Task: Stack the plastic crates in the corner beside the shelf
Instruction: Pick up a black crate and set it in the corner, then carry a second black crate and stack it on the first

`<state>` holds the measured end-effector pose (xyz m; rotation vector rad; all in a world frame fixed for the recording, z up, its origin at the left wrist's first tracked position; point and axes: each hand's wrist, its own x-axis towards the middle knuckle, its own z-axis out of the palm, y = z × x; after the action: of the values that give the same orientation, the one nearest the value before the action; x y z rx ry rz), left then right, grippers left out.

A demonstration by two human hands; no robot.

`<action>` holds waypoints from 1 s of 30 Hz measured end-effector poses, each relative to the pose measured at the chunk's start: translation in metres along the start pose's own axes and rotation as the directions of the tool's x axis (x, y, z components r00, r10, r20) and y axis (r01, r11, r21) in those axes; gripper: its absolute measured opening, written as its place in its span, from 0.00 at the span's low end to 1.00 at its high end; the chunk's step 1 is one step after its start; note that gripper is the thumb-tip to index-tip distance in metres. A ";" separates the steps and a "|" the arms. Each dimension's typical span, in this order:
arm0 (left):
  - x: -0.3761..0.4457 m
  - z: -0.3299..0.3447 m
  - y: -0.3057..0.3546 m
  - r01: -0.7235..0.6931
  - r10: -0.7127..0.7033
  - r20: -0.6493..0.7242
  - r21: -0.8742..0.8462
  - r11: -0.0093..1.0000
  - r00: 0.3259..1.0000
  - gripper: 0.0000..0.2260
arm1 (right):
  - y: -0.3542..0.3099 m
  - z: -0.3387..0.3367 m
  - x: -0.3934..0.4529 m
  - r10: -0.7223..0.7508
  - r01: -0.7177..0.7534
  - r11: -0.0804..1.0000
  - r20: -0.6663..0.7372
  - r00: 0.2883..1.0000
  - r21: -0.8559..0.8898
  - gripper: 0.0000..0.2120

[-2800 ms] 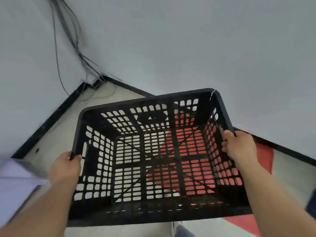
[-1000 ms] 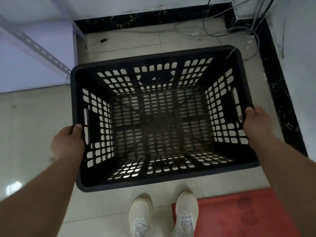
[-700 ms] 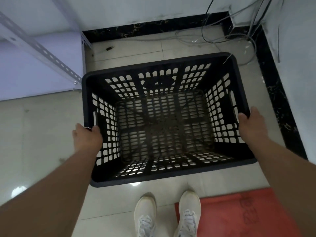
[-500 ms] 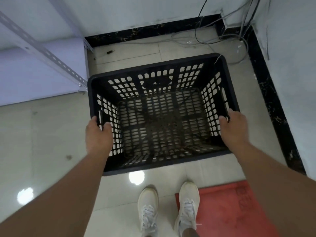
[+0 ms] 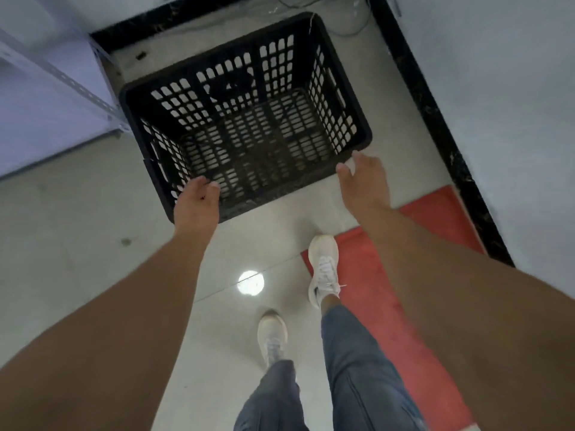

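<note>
The black plastic crate [image 5: 245,116] sits on the pale tiled floor [image 5: 77,244] in the corner, just ahead of both hands. The left hand [image 5: 196,202] hovers at the crate's near left corner, its fingers loosely extended and gripping nothing; whether the fingertips brush the rim cannot be told. The right hand [image 5: 364,180] hangs just off the near right corner, fingers relaxed and a little spread, holding nothing, with a sliver of floor showing between it and the crate wall. So the crate lies between and beyond the two hands, its near wall closest to them and its far wall toward the black skirting [image 5: 193,18].

The crate is rectangular and open-topped, with a smooth thick rim and rounded corners. Its walls and bottom are a lattice of small rounded slots, and long handle slots are cut high in the side walls. Floor shows pale through the holes. The tiles are glossy, with a round light reflection [image 5: 250,283] behind the hands.

Left of the left hand stands a pale shelf [image 5: 46,98] with a perforated metal upright. Right of the right hand runs a white wall [image 5: 497,88] with a glossy black base strip. A flat red mat [image 5: 385,290] lies behind the right hand, one white shoe [image 5: 323,265] partly on it.
</note>
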<state>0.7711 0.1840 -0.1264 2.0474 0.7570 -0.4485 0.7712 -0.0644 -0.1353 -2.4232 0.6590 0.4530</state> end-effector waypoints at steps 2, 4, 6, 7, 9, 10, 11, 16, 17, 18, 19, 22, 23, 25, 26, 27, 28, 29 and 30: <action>-0.027 0.000 -0.005 -0.048 0.048 0.046 0.002 0.999 0.998 0.19 | 0.012 -0.003 -0.033 0.019 -0.019 1.000 -0.014 1.000 0.014 0.25; -0.055 0.001 -0.009 -0.099 0.094 0.110 0.039 0.994 0.990 0.18 | 0.026 -0.007 -0.067 0.053 -0.051 0.998 -0.031 0.998 0.048 0.25; -0.079 0.005 -0.016 -0.134 0.124 0.148 0.061 0.989 0.981 0.19 | 0.044 -0.011 -0.098 0.095 -0.091 0.993 -0.045 0.994 0.080 0.25; -0.090 0.009 -0.020 -0.142 0.128 0.165 0.075 0.987 0.978 0.19 | 0.055 -0.011 -0.112 0.121 -0.115 0.989 -0.054 0.991 0.093 0.25; -0.112 0.019 -0.030 -0.157 0.134 0.207 0.099 0.983 0.969 0.20 | 0.079 -0.011 -0.138 0.169 -0.161 0.981 -0.072 0.983 0.104 0.24; -0.123 0.026 -0.035 -0.164 0.136 0.227 0.112 0.980 0.964 0.20 | 0.092 -0.012 -0.150 0.188 -0.178 0.978 -0.084 0.979 0.107 0.24; -0.134 0.034 -0.039 -0.169 0.134 0.247 0.128 0.977 0.960 0.20 | 0.106 -0.012 -0.161 0.204 -0.192 0.974 -0.101 0.974 0.118 0.23; -0.194 0.083 -0.050 -0.246 0.173 0.354 0.173 0.954 0.919 0.20 | 0.178 -0.030 -0.216 0.320 -0.289 0.941 -0.183 0.930 0.178 0.24; -0.208 0.093 -0.050 -0.281 0.199 0.376 0.178 0.943 0.905 0.21 | 0.194 -0.033 -0.227 0.347 -0.310 0.929 -0.185 0.920 0.200 0.24; -0.222 0.103 -0.051 -0.314 0.222 0.395 0.186 0.931 0.892 0.21 | 0.209 -0.037 -0.239 0.373 -0.330 0.916 -0.182 0.910 0.227 0.25; -0.237 0.112 -0.051 -0.346 0.243 0.415 0.194 0.918 0.877 0.21 | 0.225 -0.040 -0.251 0.396 -0.347 0.904 -0.181 0.900 0.250 0.25; -0.287 0.140 -0.054 -0.403 0.275 0.466 0.199 0.894 0.841 0.22 | 0.269 -0.051 -0.293 0.451 -0.384 0.874 -0.202 0.870 0.298 0.24; -0.306 0.150 -0.056 -0.409 0.277 0.479 0.198 0.891 0.833 0.23 | 0.284 -0.055 -0.309 0.474 -0.398 0.860 -0.208 0.856 0.320 0.24; -0.343 0.168 -0.063 -0.440 0.294 0.503 0.199 0.876 0.813 0.22 | 0.314 -0.065 -0.342 0.521 -0.424 0.826 -0.220 0.825 0.371 0.22; -0.362 0.176 -0.068 -0.462 0.309 0.515 0.198 0.865 0.799 0.20 | 0.330 -0.070 -0.360 0.543 -0.433 0.811 -0.230 0.808 0.393 0.20; -0.382 0.184 -0.072 -0.482 0.324 0.529 0.190 0.855 0.784 0.19 | 0.345 -0.074 -0.379 0.564 -0.443 0.796 -0.242 0.789 0.412 0.19; -0.400 0.190 -0.077 -0.495 0.336 0.542 0.176 0.851 0.770 0.18 | 0.361 -0.078 -0.398 0.589 -0.457 0.778 -0.249 0.769 0.430 0.18; -0.417 0.197 -0.082 -0.501 0.339 0.560 0.162 0.850 0.756 0.17 | 0.376 -0.082 -0.416 0.619 -0.476 0.755 -0.249 0.745 0.451 0.18; -0.430 0.204 -0.089 -0.504 0.338 0.579 0.149 0.851 0.742 0.17 | 0.391 -0.088 -0.434 0.650 -0.495 0.727 -0.244 0.720 0.476 0.17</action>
<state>0.3843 -0.0961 -0.0492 2.1297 -0.1434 -0.8563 0.2159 -0.2432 -0.0451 -1.8907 1.5703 0.0401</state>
